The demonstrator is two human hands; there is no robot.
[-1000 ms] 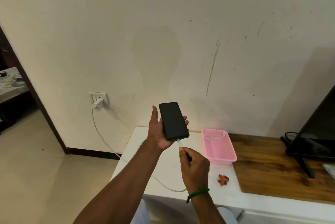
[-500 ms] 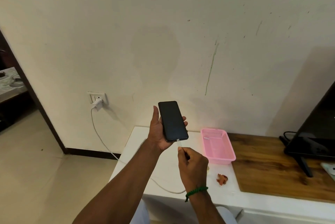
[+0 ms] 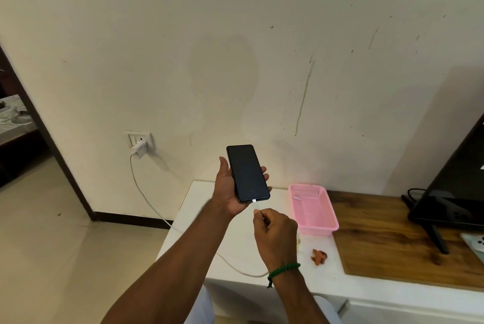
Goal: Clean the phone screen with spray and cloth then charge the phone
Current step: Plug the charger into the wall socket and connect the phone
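Single head view — looks forward-down, close over hands, facing wall [image 3: 235, 35].

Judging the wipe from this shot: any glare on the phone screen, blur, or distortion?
Head view: phone screen evenly dark, no glare; phone, left hand and right hand sharp; charger throws a soft shadow rightward on the wall; the doorframe at left leans, likely wide-angle distortion.

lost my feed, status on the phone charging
Left hand cradles phone, screen dark. Right hand pinches cable at phone's port. Nothing in the way.
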